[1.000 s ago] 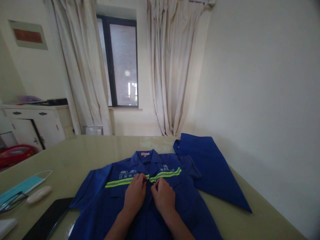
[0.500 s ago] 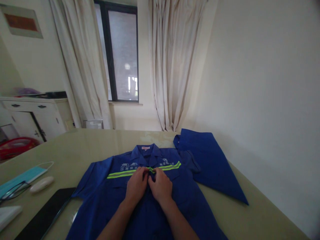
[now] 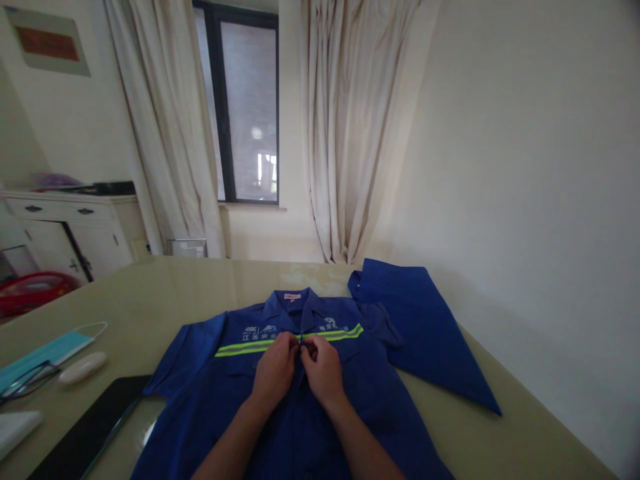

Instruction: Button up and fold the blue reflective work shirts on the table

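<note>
A blue work shirt with a yellow-green reflective stripe lies flat, front up, on the beige table. My left hand and my right hand rest side by side on its chest. Both pinch the front placket at the stripe, fingertips almost touching. A second blue garment, folded, lies to the right and partly overlaps the shirt's sleeve.
At the table's left lie a blue face mask, glasses, a white oval object and a dark tablet. A white cabinet and a red object stand at left; window and curtains behind.
My hands have drawn together at the middle of the shirt's chest. The view has dipped slightly since a second ago.
</note>
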The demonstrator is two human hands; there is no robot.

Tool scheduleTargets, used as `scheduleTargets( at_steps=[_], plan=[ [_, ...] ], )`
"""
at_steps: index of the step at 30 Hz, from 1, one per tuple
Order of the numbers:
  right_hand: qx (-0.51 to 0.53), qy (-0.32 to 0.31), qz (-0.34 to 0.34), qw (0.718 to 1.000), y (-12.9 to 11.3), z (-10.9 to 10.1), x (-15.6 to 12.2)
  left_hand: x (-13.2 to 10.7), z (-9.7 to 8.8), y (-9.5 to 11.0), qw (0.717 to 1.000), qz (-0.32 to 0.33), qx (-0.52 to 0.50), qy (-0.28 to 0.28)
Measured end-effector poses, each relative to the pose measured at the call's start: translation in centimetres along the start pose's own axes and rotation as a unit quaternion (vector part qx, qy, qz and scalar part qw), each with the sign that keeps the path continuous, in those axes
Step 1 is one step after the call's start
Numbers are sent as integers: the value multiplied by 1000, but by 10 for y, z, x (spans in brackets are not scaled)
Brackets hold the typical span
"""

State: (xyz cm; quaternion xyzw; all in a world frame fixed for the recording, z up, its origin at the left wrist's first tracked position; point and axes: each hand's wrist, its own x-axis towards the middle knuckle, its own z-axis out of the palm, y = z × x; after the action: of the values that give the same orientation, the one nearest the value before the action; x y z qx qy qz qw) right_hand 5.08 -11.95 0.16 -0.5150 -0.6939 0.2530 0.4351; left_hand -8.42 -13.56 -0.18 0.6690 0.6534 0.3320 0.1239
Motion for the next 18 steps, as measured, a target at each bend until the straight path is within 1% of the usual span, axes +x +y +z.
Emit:
scheduleTargets(
  at_steps=[4, 7, 13, 18],
  plan=[
    [-53, -1, 29, 998, -5, 0, -1, -1, 3, 1, 999, 37, 2, 16],
    [-72, -2, 38, 997, -7, -1, -2, -2, 5, 2, 998, 60, 15, 24],
    [-53, -9, 49, 997, -5, -1, -2, -3, 3, 6, 997, 73, 15, 35],
    [-54, 2, 55, 997, -3, 1, -2, -5, 2, 10, 997, 78, 6, 22]
  ],
)
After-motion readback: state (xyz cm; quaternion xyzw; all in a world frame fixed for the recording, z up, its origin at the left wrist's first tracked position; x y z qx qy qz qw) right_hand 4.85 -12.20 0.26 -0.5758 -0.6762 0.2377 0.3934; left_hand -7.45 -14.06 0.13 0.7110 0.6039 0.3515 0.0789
